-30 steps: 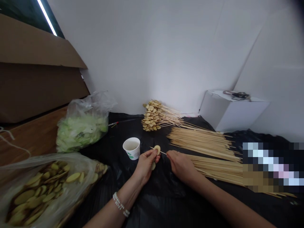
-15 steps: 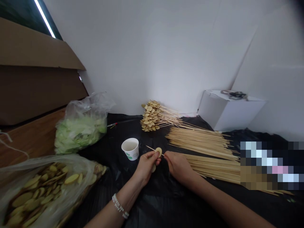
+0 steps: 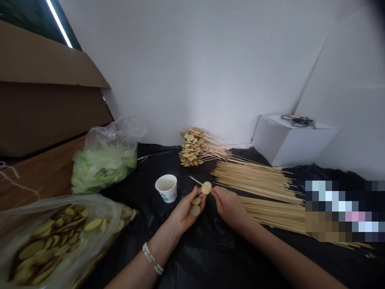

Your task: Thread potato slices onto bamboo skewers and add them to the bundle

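A round pale slice [image 3: 206,188] is threaded on a thin wooden skewer [image 3: 195,180], whose tip points up and left. My right hand [image 3: 228,204] pinches the skewer just right of the slice. My left hand [image 3: 188,208], with a white beaded bracelet at the wrist, is curled under it and cradles loose slices [image 3: 195,210] in its palm. Its fingertips are by the threaded slice. Left of my hands stands a white paper cup [image 3: 166,188]. Beyond them lies a pile of skewered slices [image 3: 191,147].
Bare skewers [image 3: 255,180] lie in two bundles at right on black sheeting [image 3: 144,233]. An open bag of slices [image 3: 114,206] is at lower left, with a bag of cut greens [image 3: 102,170] behind. A white box [image 3: 300,140] stands at back right.
My left thumb has moved off the threaded slice, and my left hand has opened somewhat, showing the loose slices in the palm. The skewer and slice have shifted slightly right and up.
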A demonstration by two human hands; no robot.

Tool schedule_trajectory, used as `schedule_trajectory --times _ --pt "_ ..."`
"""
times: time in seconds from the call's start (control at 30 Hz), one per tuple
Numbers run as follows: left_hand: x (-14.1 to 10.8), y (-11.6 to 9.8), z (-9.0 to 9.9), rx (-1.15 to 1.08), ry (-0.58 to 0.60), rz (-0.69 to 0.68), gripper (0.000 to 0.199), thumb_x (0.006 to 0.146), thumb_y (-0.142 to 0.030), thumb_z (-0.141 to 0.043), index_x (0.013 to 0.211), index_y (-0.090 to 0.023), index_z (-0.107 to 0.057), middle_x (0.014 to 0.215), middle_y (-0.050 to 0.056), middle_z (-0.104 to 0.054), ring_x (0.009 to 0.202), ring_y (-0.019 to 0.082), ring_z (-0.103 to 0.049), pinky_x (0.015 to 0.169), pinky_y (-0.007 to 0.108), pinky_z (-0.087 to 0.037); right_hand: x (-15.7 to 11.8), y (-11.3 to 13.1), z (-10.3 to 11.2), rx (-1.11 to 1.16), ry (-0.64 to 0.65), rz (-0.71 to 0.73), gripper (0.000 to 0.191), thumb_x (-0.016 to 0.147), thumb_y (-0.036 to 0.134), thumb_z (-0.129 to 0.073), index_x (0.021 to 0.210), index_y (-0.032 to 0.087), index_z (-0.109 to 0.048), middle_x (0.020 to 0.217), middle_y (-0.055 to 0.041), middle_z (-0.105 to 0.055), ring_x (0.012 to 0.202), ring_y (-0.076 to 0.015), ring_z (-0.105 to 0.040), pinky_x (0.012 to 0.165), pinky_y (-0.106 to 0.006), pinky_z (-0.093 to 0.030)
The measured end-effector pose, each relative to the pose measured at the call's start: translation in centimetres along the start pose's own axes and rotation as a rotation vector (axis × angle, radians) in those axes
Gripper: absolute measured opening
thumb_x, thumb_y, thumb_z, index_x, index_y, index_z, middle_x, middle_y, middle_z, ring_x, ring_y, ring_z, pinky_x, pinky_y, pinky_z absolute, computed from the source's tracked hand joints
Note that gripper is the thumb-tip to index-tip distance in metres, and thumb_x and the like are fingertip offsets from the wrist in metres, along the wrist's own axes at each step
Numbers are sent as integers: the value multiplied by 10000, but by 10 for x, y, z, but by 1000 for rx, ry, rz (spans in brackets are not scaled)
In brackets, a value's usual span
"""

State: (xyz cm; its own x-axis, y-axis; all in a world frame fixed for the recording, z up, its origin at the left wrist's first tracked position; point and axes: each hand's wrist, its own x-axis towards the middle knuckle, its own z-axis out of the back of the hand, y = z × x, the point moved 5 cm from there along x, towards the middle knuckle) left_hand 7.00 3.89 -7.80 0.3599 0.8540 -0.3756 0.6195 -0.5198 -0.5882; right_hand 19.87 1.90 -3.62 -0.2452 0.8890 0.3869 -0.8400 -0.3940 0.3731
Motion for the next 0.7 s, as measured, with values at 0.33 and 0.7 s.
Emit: schedule_trajectory --times 0.33,0.7 --pt "-4 0 -3 -132 189 110 899 501 142 -371 1381 -31 -299 1241 201 -562 1201 266 -506 1020 384 -398 1 -17 12 -28 -170 36 238 932 205 -371 870 178 -599 824 -61 -665 767 -170 -606 703 -252 -393" --pt "3 -2 2 -52 137 29 380 842 -39 -490 1221 -21 -483 1197 228 -585 1124 265 -572 966 359 -459 1 -16 11 -63 -121 58 248 933 195 -365 860 180 -601 818 -62 -665 768 -175 -602 708 -258 -389"
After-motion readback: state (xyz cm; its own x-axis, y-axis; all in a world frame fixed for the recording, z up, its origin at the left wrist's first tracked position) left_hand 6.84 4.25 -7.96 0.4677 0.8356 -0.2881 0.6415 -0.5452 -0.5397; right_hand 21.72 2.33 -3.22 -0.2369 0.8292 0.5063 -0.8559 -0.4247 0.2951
